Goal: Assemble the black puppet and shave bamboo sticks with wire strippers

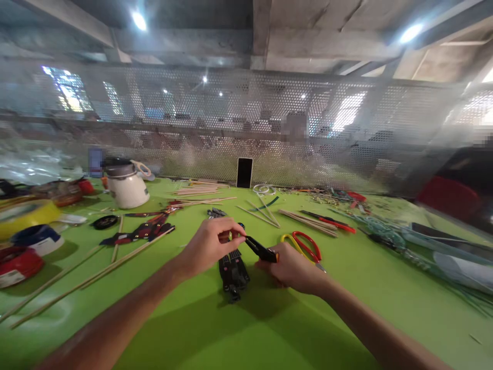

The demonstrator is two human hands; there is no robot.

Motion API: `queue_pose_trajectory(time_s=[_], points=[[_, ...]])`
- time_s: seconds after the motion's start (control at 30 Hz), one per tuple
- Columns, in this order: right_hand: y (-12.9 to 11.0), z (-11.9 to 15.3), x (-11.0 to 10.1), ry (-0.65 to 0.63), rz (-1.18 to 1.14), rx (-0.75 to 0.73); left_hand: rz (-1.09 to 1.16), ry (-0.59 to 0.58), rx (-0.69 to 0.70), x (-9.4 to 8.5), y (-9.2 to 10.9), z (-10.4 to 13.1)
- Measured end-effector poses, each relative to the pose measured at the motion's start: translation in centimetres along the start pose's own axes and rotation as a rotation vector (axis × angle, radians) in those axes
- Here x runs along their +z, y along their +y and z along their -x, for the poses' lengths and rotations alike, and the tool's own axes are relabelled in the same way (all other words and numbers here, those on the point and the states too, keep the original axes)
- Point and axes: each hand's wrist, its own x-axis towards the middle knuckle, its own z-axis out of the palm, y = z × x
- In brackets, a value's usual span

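My left hand is closed in a pinch over a dark jointed model on the green table. What lies between its thumb and finger is too small to make out. From the right, my right hand grips a slim black tool with a bit of orange. The tool's narrow tip reaches the left fingertips; its exact kind is unclear. Just beyond the right hand lie scissors with red and yellow handles. Part of the model is hidden behind my left hand.
Thin wooden sticks and a red-and-black tool lie to the right. On the left are a white pot, tape rolls, long sticks and a red-and-black model. A phone stands against the perforated screen.
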Motion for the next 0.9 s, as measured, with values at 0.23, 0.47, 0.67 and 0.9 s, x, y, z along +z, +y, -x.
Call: queue_pose_trajectory(time_s=[0.23, 0.47, 0.67, 0.9], points=[[0.0, -0.4, 0.7, 0.090, 0.050, -0.006, 0.102, -0.007, -0.041, -0.1, -0.5, -0.2], [0.5, -0.6, 0.8, 0.073, -0.009, 0.006, -0.084, 0.096, 0.131, -0.1, 0.4, -0.1], [0.9, -0.5, 0.7, -0.006, -0.152, -0.100, -0.002, 0.072, 0.095, 0.1, 0.3, 0.1], [0.8, -0.1, 0.6, -0.031, -0.172, -0.155, 0.077, -0.019, -0.007, 0.1, -0.1, 0.1]])
